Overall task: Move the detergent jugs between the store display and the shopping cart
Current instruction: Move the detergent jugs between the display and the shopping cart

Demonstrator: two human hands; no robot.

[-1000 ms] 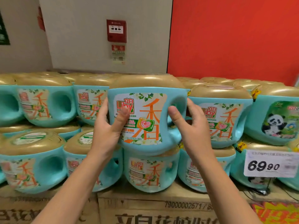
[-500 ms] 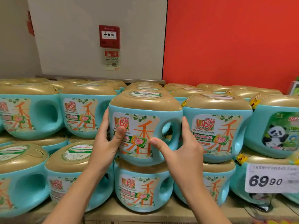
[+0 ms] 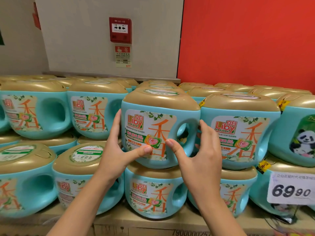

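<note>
Here left hand [image 3: 114,151] and right hand [image 3: 202,161] clasp the detergent jug [image 3: 154,116], fingers curled round it.

we grip a teal liby detergent jug [image 3: 153,130] with a gold lid at the front of the display's upper tier. our left hand [image 3: 117,150] wraps its left side, thumb across the label; our right hand [image 3: 201,159] spans the handle side, thumb on the front. the jug sits on a lower jug [image 3: 150,193], just beside a neighbouring jug [image 3: 238,133] on its right. a panda-label jug [image 3: 301,138] stands further right, above a 69.90 price tag [image 3: 291,188]. cardboard cartons [image 3: 144,225] carry the stack.
</note>
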